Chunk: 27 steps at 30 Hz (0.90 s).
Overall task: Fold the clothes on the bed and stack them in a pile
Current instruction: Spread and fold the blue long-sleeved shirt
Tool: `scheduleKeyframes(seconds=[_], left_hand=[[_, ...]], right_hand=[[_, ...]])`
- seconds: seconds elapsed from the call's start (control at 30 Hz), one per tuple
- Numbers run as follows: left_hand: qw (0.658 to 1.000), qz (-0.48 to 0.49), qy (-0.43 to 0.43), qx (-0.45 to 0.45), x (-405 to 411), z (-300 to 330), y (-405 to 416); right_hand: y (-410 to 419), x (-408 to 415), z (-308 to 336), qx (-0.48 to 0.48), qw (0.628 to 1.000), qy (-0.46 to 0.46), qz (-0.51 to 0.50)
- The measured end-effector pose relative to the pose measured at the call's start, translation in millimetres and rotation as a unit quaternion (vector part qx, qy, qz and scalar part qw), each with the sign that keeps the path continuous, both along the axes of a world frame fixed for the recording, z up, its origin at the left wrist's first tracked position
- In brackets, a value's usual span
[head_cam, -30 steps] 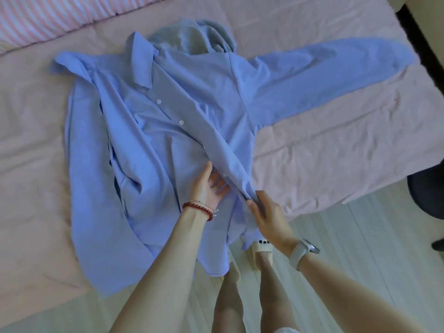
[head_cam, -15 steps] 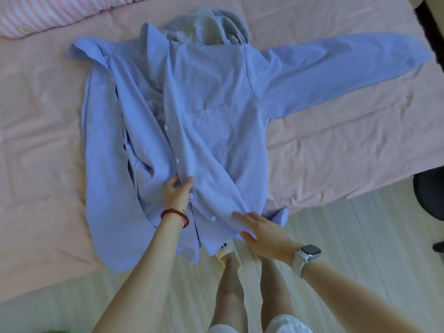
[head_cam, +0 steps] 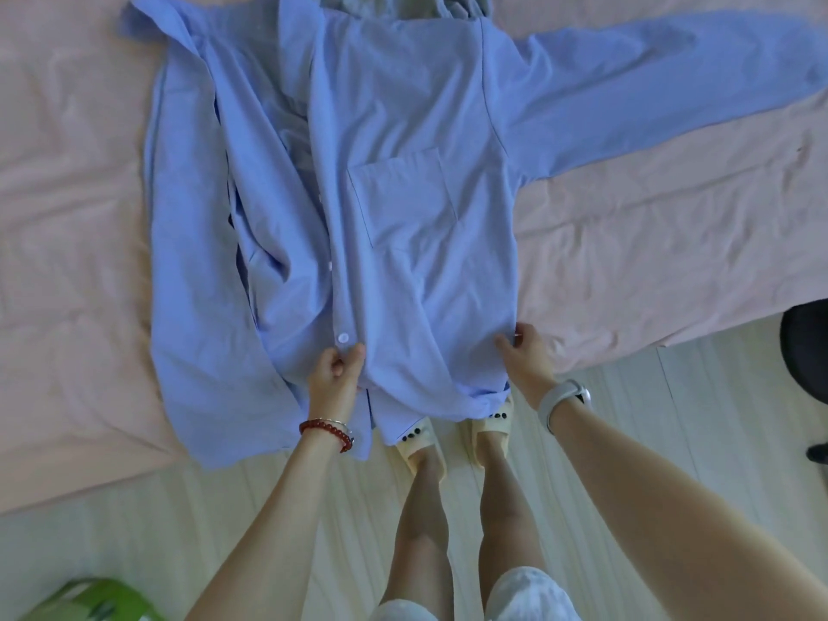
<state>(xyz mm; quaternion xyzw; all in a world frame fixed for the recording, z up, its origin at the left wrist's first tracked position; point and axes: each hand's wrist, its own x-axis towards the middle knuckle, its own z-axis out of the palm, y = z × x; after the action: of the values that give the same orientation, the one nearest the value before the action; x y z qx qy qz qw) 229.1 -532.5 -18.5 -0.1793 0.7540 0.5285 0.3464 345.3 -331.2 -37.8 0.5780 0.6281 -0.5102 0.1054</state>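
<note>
Blue button-up shirt (head_cam: 403,208) laid front up on pink-sheeted bed (head_cam: 672,244), hem hanging over the near edge above the pale floor (head_cam: 717,419). One sleeve (head_cam: 649,82) stretched out to the right. Breast pocket (head_cam: 403,195) facing up. Left hand (head_cam: 336,374), red bead bracelet (head_cam: 326,430) at wrist, curled round button placket near hem, just below a white button (head_cam: 343,337). Right hand (head_cam: 524,356), watch (head_cam: 562,398) at wrist, pinching shirt's right side edge near hem. Grey garment (head_cam: 403,4) partly under collar at top.
</note>
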Motion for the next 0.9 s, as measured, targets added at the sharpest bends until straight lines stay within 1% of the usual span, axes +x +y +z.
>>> scheduleKeyframes(seconds=[0.07, 0.1, 0.13, 0.2, 0.27, 0.33, 0.4, 0.5, 0.53, 0.6, 0.67, 0.73, 0.8, 0.9], left_hand=[[0.999, -0.033, -0.032, 0.010, 4.6, 1.5, -3.6], [0.999, -0.045, -0.027, 0.003, 7.5, 2.7, -5.3], [0.999, -0.047, -0.005, -0.010, 9.9, 3.8, -7.2], [0.995, -0.041, 0.069, -0.051, 12.6, 7.4, -9.2], [0.984, -0.057, 0.144, -0.084, 13.7, 12.2, -6.9], [0.974, -0.082, 0.178, -0.114, 15.8, 15.0, -2.4], [0.975, -0.076, 0.171, -0.122, 17.8, 15.0, 0.2], [0.985, -0.048, 0.135, -0.093, 22.7, 14.3, -5.0], [0.989, -0.056, 0.115, -0.077, 25.0, 14.9, -9.2], [0.992, -0.103, 0.059, -0.047, 32.0, 16.8, -18.6], [0.988, -0.152, 0.003, -0.034, 41.2, 18.5, -26.8], [0.989, -0.147, -0.004, -0.032, 48.8, 21.6, -31.9], [0.991, -0.119, 0.044, -0.043, 55.2, 26.7, -33.6], [0.985, -0.099, 0.119, -0.076, 62.6, 34.9, -29.2]], right_hand=[[0.4, -1.5, -2.2, -0.007, 1.000, 0.001, 0.019], [0.3, -0.4, -1.1, -0.002, 1.000, 0.008, 0.026], [1.2, 1.9, 1.5, 0.011, 0.999, 0.018, 0.024], [6.7, 9.9, 8.1, 0.049, 0.998, 0.041, 0.015], [15.3, 18.5, 15.6, 0.078, 0.995, 0.060, 0.015], [23.2, 23.8, 23.9, 0.095, 0.992, 0.074, 0.030], [28.2, 26.2, 31.0, 0.084, 0.991, 0.089, 0.051], [32.2, 34.6, 38.2, -0.004, 0.992, 0.097, 0.080], [33.7, 40.3, 39.0, -0.042, 0.991, 0.087, 0.093], [35.7, 54.7, 41.7, -0.097, 0.986, 0.056, 0.125], [36.4, 67.2, 44.3, -0.117, 0.982, 0.047, 0.142], [35.3, 74.9, 47.7, -0.101, 0.983, 0.058, 0.143], [34.5, 78.9, 50.4, -0.044, 0.983, 0.060, 0.167], [32.6, 82.3, 57.4, 0.067, 0.968, 0.040, 0.239]])
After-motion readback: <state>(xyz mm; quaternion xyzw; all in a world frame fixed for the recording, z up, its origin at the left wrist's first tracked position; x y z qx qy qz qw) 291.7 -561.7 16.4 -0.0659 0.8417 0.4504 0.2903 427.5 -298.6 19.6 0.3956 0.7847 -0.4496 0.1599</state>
